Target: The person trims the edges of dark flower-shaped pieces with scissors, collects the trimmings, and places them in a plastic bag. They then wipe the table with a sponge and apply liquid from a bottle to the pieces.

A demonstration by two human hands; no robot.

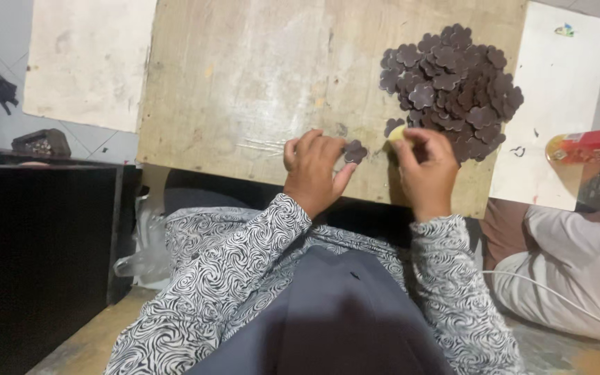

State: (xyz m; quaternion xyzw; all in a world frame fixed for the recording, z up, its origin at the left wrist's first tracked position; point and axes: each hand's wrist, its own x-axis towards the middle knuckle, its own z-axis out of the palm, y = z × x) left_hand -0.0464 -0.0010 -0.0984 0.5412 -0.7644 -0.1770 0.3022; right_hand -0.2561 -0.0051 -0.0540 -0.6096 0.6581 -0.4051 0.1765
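Two hands [369,170]: one brown flower piece [355,151], one yellow lump [398,133].

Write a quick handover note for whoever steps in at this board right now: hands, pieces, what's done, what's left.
Left hand: thumb and fingers on one brown flower-shaped piece at the near edge of the wooden board.
Right hand: pinching a small pale yellow object beside it.
Pile of brown flower pieces: far right of the board.
Done: one piece apart from the pile.
Left: the pile itself.

Red tube [588,146] at right, white boards [88,62], dark cabinet [36,257], white cable [557,295]
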